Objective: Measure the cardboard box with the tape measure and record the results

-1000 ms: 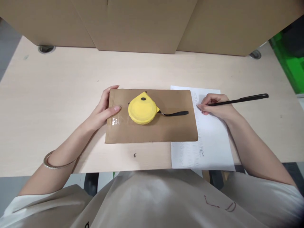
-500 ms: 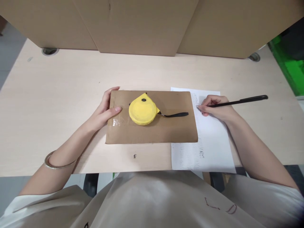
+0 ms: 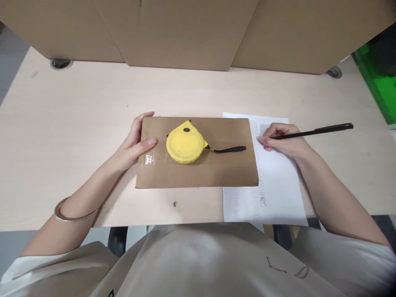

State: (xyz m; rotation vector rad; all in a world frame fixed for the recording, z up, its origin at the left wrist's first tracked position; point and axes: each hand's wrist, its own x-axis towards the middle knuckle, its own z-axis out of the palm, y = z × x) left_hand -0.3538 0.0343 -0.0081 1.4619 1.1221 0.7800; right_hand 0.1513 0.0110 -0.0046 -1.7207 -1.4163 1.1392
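Cardboard was gripped at its left end by the left hand, thumb on top, long axis crosswise | yellow tape measure was borne on it, black strap pointed right | black pen was pinched by the right hand, long axis crosswise, tip directed left at paper on the worktop
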